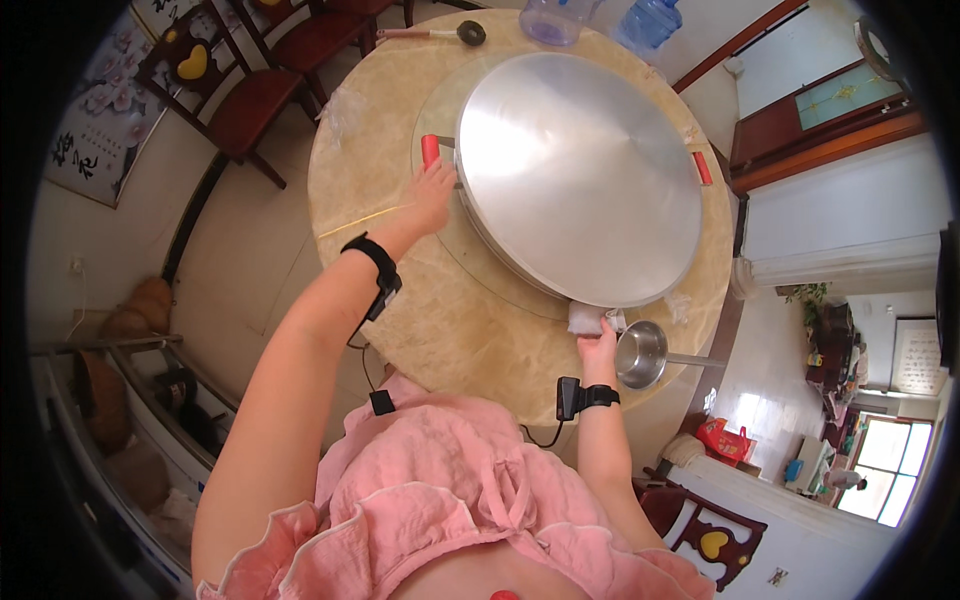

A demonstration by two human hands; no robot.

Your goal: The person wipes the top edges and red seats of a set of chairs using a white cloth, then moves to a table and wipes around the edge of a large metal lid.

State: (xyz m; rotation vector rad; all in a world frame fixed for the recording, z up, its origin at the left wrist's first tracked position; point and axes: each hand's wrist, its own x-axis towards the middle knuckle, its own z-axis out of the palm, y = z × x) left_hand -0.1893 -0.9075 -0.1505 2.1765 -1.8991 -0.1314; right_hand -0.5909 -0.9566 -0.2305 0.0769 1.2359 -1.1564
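A large, round silver metal griddle (585, 180) with a slightly domed top lies on a round glass turntable (440, 105). Red handles stick out from its two sides. My left hand (432, 195) is at the left handle (430, 151), its fingers closed at the near end, close to the griddle's edge. Below the near rim, my right hand (598, 347) pinches a folded white cloth (584, 319) against the griddle's side. Just right of that hand stands a metal saucepan (642, 355), its long handle pointing right past the table edge.
The marbled round table (420, 330) carries a long-handled tool with a dark round head (471, 33) and two blue plastic water bottles (648, 25) at the back. Wooden chairs (250, 110) stand at the far left. Black wrist straps with cables (380, 400) hang near my dress.
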